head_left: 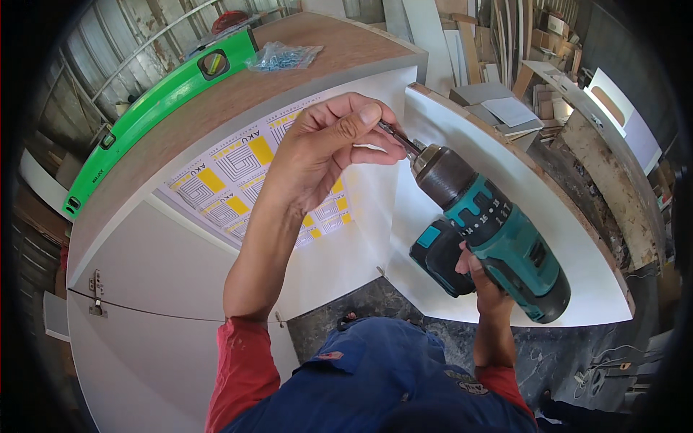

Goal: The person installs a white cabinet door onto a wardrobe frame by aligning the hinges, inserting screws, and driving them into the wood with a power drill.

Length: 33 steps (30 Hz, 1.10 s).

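My right hand (485,285) is wrapped round the handle of a teal and black cordless drill (516,242). The drill is tilted, its chuck (439,172) pointing up and to the left, and its black battery (437,256) hangs on the left side. A thin dark drill bit (395,135) runs out of the chuck. My left hand (325,141) pinches this bit between thumb and fingers, close to the chuck jaws. Both hands are raised over a white cabinet (310,267), whose printed white and yellow panel (249,162) lies behind my left forearm.
A green spirit level (155,112) and a clear bag of screws (284,56) lie on the brown cabinet top (325,40). Grey doors (159,252) with metal hinges (97,292) stand at left, a white panel (498,202) at right. Stacked boards (476,50) and offcuts fill the back right.
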Available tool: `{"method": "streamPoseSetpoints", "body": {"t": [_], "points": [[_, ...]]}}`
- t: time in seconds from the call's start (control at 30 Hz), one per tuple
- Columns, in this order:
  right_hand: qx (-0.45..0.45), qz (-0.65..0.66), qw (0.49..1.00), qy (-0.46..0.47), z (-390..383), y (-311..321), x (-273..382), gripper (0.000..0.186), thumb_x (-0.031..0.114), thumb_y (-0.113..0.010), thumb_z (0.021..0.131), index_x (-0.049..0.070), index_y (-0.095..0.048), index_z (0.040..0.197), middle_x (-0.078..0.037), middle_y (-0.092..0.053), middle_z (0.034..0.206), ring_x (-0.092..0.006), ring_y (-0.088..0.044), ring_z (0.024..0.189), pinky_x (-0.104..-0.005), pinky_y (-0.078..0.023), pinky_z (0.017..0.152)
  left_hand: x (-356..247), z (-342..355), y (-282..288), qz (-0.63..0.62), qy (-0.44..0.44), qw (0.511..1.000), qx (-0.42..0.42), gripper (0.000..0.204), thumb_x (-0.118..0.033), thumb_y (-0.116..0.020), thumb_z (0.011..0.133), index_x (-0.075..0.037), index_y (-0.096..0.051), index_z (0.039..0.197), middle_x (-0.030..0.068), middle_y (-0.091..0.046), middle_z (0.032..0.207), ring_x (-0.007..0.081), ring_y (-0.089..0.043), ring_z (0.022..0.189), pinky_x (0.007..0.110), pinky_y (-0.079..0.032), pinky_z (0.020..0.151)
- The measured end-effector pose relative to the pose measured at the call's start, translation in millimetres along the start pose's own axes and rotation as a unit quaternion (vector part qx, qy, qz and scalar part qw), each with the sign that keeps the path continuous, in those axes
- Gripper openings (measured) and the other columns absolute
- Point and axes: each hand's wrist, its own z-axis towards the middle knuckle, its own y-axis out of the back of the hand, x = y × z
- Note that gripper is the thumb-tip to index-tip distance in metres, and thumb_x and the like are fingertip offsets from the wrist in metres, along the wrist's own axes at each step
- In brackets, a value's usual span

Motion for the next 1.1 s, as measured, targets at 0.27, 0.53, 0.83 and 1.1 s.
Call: {"method": "streamPoseSetpoints", "body": {"t": [0.27, 0.53, 0.83, 1.1], "points": [[0.036, -0.161, 0.982, 0.09, -11.5, -0.8, -26.0, 0.01, 0.002, -0.062, 0.093, -0.005, -0.064, 0.1, -0.008, -0.062, 0.081, -0.0153, -0.058, 0.068, -0.0294, -0.049, 0.064, 25.8, -9.0, -14.6, -0.155, -0.001, 0.987, -0.037, 0.029, -0.024, -0.063, 0.098, 0.002, -0.065, 0.109, 0.0112, -0.068, 0.099, 0.0183, -0.068, 0.086, 0.033, -0.062, 0.073], [0.114, -0.215, 0.962, 0.123, -12.1, 13.6, -45.9, 0.015, 0.009, -0.055, 0.096, -0.003, -0.064, 0.099, -0.007, -0.061, 0.082, -0.0167, -0.057, 0.072, -0.0323, -0.048, 0.07, 64.0, -40.3, -55.5, 0.061, -0.112, 0.983, -0.133, 0.064, -0.021, -0.065, 0.094, 0.001, -0.037, 0.146, 0.0138, -0.059, 0.13, 0.0202, -0.057, 0.118, 0.034, -0.048, 0.095], [0.188, 0.081, 0.977, -0.054, -8.9, -1.2, -23.8, 0.029, 0.022, -0.059, 0.094, 0.0, -0.064, 0.112, -0.009, -0.063, 0.097, -0.0193, -0.059, 0.087, -0.0354, -0.049, 0.074, 168.7, -126.7, -124.9, 0.371, -0.344, 0.859, -0.077, 0.11, -0.02, -0.088, 0.069, -0.009, -0.021, 0.155, 0.0378, -0.022, 0.152, 0.0556, -0.028, 0.141, 0.06, -0.028, 0.113], [0.285, 0.199, 0.914, -0.211, 2.1, -34.0, -47.1, 0.042, 0.035, -0.063, 0.088, 0.003, -0.059, 0.116, -0.009, -0.059, 0.11, -0.0203, -0.055, 0.102, -0.0343, -0.046, 0.088, 158.8, -131.9, -159.4, -0.354, -0.042, 0.913, -0.201, 0.079, -0.047, -0.061, 0.095, 0.002, -0.028, 0.147, 0.0263, -0.044, 0.142, 0.0368, -0.052, 0.126, 0.047, -0.047, 0.1]]}}
